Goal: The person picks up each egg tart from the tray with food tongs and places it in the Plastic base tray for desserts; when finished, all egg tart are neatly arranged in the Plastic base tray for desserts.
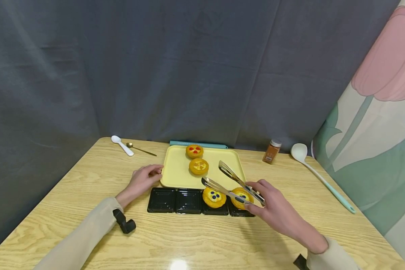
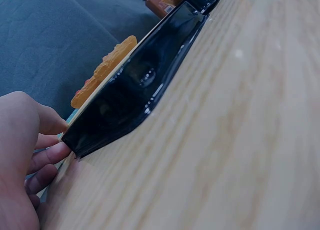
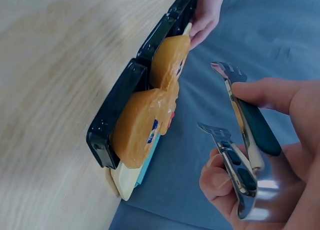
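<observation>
My right hand point(image 1: 273, 204) grips a pair of metal tongs point(image 3: 260, 160) with dark handle pads, its arms spread and nothing between the tips. The tongs hover above a black tray of square compartments point(image 1: 162, 200). Two egg tarts with blue dots, one point(image 1: 214, 197) and another point(image 1: 242, 198), sit in its two right compartments; the two left ones hold nothing. Behind it lies a yellow tray point(image 1: 175, 176) bearing a red-dotted tart point(image 1: 194, 151) and a tart with a yellow-orange top point(image 1: 198, 166). My left hand point(image 1: 144, 182) holds the yellow tray's left edge, fingers bent.
A white spoon point(image 1: 123, 145) and a small gold spoon point(image 1: 141, 150) lie at the back left. Behind the yellow tray is a teal bar point(image 1: 199, 144). A spice jar point(image 1: 272, 151) stands back right, beside a long ladle point(image 1: 320, 176) with a green handle. Dark cloth point(image 1: 175, 75) hangs behind.
</observation>
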The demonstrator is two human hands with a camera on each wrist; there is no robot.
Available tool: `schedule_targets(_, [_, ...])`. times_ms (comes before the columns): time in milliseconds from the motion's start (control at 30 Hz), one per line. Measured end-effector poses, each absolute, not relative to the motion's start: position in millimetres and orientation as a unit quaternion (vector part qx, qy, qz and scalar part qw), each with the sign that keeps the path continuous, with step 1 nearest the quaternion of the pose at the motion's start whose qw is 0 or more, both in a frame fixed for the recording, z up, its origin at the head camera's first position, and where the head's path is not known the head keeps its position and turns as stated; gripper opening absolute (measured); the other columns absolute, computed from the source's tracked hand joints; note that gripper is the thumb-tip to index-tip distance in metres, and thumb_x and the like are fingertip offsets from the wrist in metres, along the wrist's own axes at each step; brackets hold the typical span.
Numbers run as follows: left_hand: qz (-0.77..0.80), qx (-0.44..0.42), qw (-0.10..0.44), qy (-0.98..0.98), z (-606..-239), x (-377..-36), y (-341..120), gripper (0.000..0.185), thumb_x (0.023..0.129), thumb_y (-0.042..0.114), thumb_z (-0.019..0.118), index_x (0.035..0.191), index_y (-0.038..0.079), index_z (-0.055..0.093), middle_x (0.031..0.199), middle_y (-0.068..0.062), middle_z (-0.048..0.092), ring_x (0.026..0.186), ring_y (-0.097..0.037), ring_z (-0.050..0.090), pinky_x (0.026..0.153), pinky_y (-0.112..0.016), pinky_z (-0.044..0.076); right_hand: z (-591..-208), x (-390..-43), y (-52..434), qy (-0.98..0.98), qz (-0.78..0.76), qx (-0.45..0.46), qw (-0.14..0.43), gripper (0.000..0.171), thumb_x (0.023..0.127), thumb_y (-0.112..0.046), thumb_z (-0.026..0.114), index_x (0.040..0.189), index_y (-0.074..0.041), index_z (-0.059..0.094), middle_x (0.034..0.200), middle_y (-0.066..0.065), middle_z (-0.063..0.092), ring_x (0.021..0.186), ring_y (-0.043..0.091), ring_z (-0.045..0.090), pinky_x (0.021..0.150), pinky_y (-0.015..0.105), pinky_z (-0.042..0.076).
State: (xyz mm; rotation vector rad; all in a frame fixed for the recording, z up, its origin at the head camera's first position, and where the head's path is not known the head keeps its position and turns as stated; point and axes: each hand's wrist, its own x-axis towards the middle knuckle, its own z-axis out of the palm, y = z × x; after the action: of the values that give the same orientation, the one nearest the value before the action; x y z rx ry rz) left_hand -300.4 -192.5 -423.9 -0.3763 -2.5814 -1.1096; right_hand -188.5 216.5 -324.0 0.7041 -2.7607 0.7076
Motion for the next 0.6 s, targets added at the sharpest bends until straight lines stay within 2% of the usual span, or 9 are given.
schedule_targets(133, [-0.389,-0.133,0.152,-0.899,-422.8,-299.6,-192.1,0.037,0.091,0.015,0.069,0.127,0.004,0.069,0.101,-0.001,0.072,0.098,-0.025,0.066,0.1,-0.057,0.032,-324.4,-200.4,214.1,-0.933,0.236,0.246,0.112,0.049,0.085,-0.014,0.078,0.131,-0.002,0.063,0.101,0.003,0.059,0.07,0.015,0.048,0.063,0.029,0.042])
schedule_targets(333, [-0.385,-0.132,0.152,-0.9,-422.6,-299.7,-191.6,0.037,0.092,0.015,0.069,0.127,0.005,0.069,0.102,-0.001,0.072,0.099,-0.025,0.066,0.099,-0.056,0.032,-328.3,-219.8,210.4,-0.93,0.23,0.256,0.125,0.047,0.085,-0.015,0.078,0.129,-0.001,0.065,0.1,0.004,0.06,0.079,0.019,0.053,0.07,0.036,0.046])
schedule_targets(467, [-0.385,-0.13,0.153,-0.901,-423.2,-300.1,-191.5,0.037,0.091,0.015,0.069,0.127,0.005,0.069,0.102,-0.001,0.072,0.099,-0.026,0.065,0.099,-0.056,0.031,-329.3,-231.8,206.8,-0.932,0.227,0.255,0.12,0.047,0.086,-0.016,0.077,0.128,0.001,0.065,0.1,0.007,0.06,0.079,0.022,0.054,0.067,0.034,0.045])
schedule_targets(600, [-0.387,-0.13,0.154,-0.9,-423.1,-299.8,-191.0,0.037,0.091,0.015,0.069,0.127,0.005,0.069,0.101,-0.001,0.072,0.099,-0.026,0.065,0.098,-0.056,0.031,-329.2,-242.6,202.2,-0.937,0.221,0.252,0.103,0.049,0.086,-0.018,0.077,0.128,0.003,0.065,0.105,0.01,0.061,0.083,0.023,0.056,0.07,0.036,0.048])
